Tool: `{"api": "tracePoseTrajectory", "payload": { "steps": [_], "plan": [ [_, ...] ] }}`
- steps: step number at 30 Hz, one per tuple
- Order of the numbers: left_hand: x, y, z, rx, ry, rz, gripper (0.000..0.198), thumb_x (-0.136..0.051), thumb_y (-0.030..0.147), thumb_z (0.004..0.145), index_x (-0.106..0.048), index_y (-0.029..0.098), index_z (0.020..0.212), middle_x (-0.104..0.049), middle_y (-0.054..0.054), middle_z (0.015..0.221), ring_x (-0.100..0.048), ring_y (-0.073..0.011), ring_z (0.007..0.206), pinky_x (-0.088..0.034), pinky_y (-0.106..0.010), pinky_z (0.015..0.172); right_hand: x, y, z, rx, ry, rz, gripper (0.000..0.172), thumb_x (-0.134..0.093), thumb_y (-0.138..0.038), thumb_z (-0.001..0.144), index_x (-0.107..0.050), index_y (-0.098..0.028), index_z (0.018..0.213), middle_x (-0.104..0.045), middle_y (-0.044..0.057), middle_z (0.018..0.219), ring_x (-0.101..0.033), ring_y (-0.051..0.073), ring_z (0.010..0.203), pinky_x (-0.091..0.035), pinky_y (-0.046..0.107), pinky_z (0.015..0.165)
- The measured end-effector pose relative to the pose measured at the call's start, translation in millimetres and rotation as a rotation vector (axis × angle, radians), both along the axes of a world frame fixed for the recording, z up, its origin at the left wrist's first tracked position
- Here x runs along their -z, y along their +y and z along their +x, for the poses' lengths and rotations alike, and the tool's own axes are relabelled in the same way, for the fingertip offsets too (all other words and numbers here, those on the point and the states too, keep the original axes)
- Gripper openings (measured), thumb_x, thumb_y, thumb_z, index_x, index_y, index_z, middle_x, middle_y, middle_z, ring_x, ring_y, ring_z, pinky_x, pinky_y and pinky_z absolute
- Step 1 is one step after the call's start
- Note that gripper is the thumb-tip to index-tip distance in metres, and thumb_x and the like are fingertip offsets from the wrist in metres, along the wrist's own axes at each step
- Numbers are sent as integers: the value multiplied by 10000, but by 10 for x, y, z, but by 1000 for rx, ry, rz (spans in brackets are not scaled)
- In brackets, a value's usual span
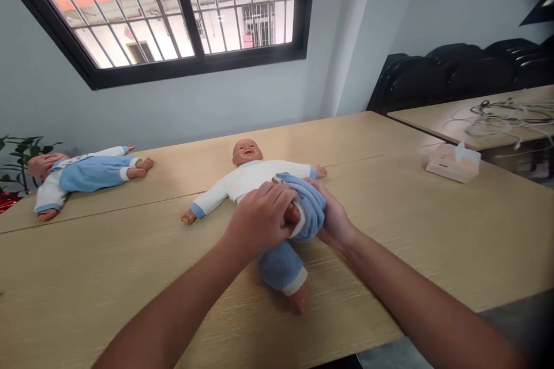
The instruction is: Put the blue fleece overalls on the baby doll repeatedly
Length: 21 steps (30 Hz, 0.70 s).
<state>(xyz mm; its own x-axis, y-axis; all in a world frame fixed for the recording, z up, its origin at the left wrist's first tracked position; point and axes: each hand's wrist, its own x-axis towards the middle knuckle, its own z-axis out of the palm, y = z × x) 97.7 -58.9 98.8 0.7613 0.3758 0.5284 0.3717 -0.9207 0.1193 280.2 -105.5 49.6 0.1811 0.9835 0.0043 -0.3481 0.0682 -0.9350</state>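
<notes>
Both hands meet on the same garment: the left hand [262, 213] is clamped on the blue trousers [311, 207] of a baby doll [264, 170], its fingers curled over a raised foot [292, 213] and the white cuff around it, while the right hand [335, 216] grips the bunched cloth from the other side. How far each thumb reaches into the folds is hidden. The doll lies on its back on a pale wooden table [367, 213], its head [247, 151] beyond the hands and pointing away from them. One arm of its white top stretches out to the left of the left hand, and the other ends just beyond the right hand's fingers, both with blue cuffs. Below the hands, on the near side, its other leg [279, 265] rests in the blue cloth, with the bare foot showing past the cuff. Well to the left of the left hand lies a second doll [93, 173] in blue and white, and a plant [21, 155] stands past it. Off to the right of the right hand sits a tissue box [454, 164]; farther out, tangled cables [506, 115] lie on another table [433, 115] before black chairs [459, 78]. Ahead of the hands, beyond the table, is a barred window [199, 60]
</notes>
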Motion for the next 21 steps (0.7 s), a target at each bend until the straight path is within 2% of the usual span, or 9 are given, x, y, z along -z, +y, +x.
{"api": "tracePoseTrajectory", "payload": {
  "steps": [2, 4, 6, 9, 12, 14, 17, 21],
  "plan": [
    [25, 45, -7, -13, 4, 2, 359, -682, 201, 806, -555, 226, 1141, -696, -78, 1245, -622, -289, 1135, -543, -448, 936, 15, 7, 3, 1, -19, 24, 642, -353, -764, 963, -550, -293, 1351, -663, 69, 1375, -580, 302, 1350, -477, 491, 1138],
    [54, 98, -17, -13, 0, 8, 391, -673, 181, 793, -546, 224, 1160, -691, -78, 1269, -627, -290, 1142, -545, -445, 932, 26, -2, 4, -48, -29, 38, 710, -321, -785, 958, -509, -291, 1432, -599, 71, 1485, -538, 308, 1407, -487, 494, 1134],
    [75, 151, -30, -3, -28, 20, 401, -673, 183, 774, -548, 216, 1154, -704, -81, 1234, -648, -287, 1102, -551, -436, 905, 20, -23, 19, -111, -25, 55, 695, -400, -752, 957, -466, -308, 1488, -562, 61, 1535, -531, 303, 1416, -495, 493, 1127],
    [68, 214, -60, 14, -128, 55, 417, -700, 249, 742, -562, 196, 1132, -735, -85, 1076, -683, -281, 957, -559, -424, 824, -17, -50, 90, -177, -61, 54, 690, -652, -588, 918, -423, -363, 1529, -573, 41, 1528, -567, 284, 1379, -493, 471, 1127],
    [-10, 231, -99, 46, -209, 99, 395, -699, 294, 743, -586, 198, 1109, -737, -76, 988, -689, -269, 894, -556, -412, 797, -47, -30, 211, -195, -110, 45, 692, -784, -467, 866, -499, -349, 1485, -604, 48, 1496, -596, 264, 1334, -491, 433, 1122],
    [-96, 209, -133, 97, -229, 124, 358, -694, 289, 741, -601, 207, 1078, -734, -67, 967, -684, -262, 901, -549, -408, 813, -32, 24, 305, -200, -101, 42, 589, -798, -467, 859, -600, -295, 1386, -659, 66, 1419, -630, 259, 1276, -502, 422, 1102],
    [-239, 143, -205, 169, -253, 135, 332, -703, 282, 730, -610, 221, 1043, -716, -39, 900, -661, -244, 883, -534, -402, 823, 62, 171, 440, -106, -83, 47, 440, -783, -511, 853, -697, -239, 1188, -734, 75, 1241, -678, 251, 1156, -531, 414, 1046],
    [-354, 78, -298, 279, -183, 124, 265, -718, 307, 794, -604, 245, 1025, -692, -13, 861, -618, -206, 830, -508, -371, 795, 262, 413, 571, 152, -185, 51, 457, -760, -523, 811, -674, -232, 1151, -726, 63, 1166, -659, 241, 1122, -539, 410, 1006]
  ]
}}
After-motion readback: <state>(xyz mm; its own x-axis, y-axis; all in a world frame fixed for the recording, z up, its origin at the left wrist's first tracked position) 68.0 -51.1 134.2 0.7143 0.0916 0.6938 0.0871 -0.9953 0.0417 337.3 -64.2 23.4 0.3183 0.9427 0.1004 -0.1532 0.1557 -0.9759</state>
